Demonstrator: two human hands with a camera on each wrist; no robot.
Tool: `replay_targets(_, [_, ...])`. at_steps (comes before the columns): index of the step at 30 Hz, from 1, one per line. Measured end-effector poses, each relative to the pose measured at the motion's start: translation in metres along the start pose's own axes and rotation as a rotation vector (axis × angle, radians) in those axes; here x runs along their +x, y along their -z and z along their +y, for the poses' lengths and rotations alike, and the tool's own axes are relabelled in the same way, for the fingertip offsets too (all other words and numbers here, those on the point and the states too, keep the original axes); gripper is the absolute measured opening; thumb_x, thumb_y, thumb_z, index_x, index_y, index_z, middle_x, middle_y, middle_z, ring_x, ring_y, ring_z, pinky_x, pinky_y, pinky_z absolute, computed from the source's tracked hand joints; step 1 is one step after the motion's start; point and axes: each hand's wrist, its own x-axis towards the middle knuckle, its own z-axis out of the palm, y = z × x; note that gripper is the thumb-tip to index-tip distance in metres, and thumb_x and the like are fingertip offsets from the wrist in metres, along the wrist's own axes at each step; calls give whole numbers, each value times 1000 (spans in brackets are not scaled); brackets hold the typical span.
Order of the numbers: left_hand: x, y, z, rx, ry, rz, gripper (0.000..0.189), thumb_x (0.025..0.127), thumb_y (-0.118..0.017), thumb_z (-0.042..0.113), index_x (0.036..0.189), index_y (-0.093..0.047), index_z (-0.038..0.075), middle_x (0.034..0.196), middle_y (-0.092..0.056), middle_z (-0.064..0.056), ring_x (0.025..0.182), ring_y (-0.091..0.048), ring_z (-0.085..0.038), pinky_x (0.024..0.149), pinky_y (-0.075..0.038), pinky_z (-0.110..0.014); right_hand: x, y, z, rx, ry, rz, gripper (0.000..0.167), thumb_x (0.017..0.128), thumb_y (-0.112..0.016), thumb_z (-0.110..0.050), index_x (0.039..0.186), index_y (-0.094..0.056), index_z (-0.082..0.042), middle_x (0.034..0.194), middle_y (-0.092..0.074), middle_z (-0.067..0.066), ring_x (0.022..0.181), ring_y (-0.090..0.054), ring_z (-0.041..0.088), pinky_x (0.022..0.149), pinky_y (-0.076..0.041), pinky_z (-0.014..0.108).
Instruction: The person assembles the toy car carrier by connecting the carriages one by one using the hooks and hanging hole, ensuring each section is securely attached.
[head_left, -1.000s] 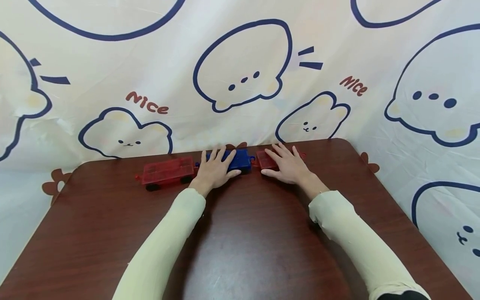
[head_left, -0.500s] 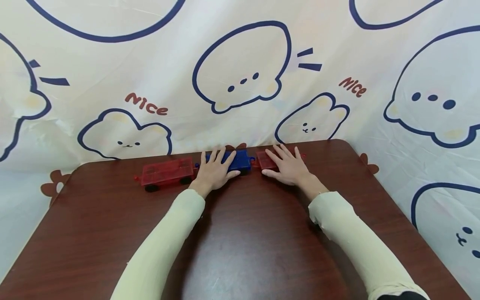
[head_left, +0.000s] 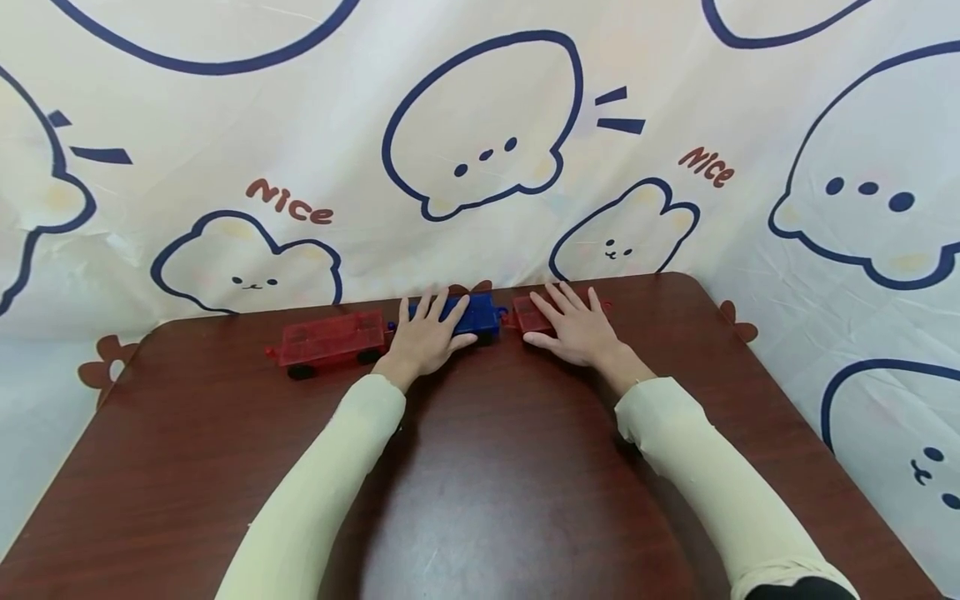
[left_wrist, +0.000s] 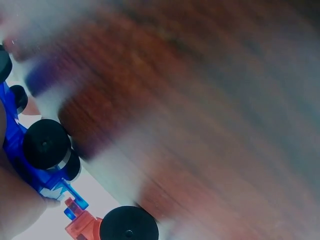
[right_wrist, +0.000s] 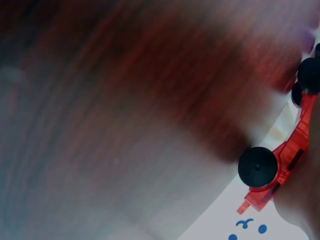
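Three toy train cars on black wheels stand in a row along the table's back edge. My left hand (head_left: 423,337) lies with spread, straight fingers on the blue toy car (head_left: 480,317) in the middle. On the smaller-looking red toy car (head_left: 527,314) at the right rests my right hand (head_left: 577,331), fingers spread and straight, hiding much of it. Left of my left hand is a longer red toy car (head_left: 330,339). In the left wrist view the blue car's hook (left_wrist: 75,195) meets the red car's coupling (left_wrist: 77,212). A free coupling (right_wrist: 243,207) shows in the right wrist view.
The dark brown wooden table (head_left: 480,467) has rounded back corners. A white cloth (head_left: 352,125) with blue cartoon outlines hangs close behind it and along its sides. Both forearms in pale sleeves reach across the tabletop.
Both hands keep their places on the cars, and the row of cars stays put. Only the head view has shifted slightly.
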Motion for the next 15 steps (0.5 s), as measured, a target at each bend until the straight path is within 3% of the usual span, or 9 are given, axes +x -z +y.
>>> replay_targets(15, [-2, -1, -6, -70, -23, 8, 74, 105, -32, 62, 165, -10, 24, 170, -6, -14, 155, -1, -39, 117, -1, -68, 0, 2, -4, 5, -12, -14, 89, 96, -34, -76, 164, -17, -23, 170, -9, 10, 156, -2, 33, 118, 3, 65])
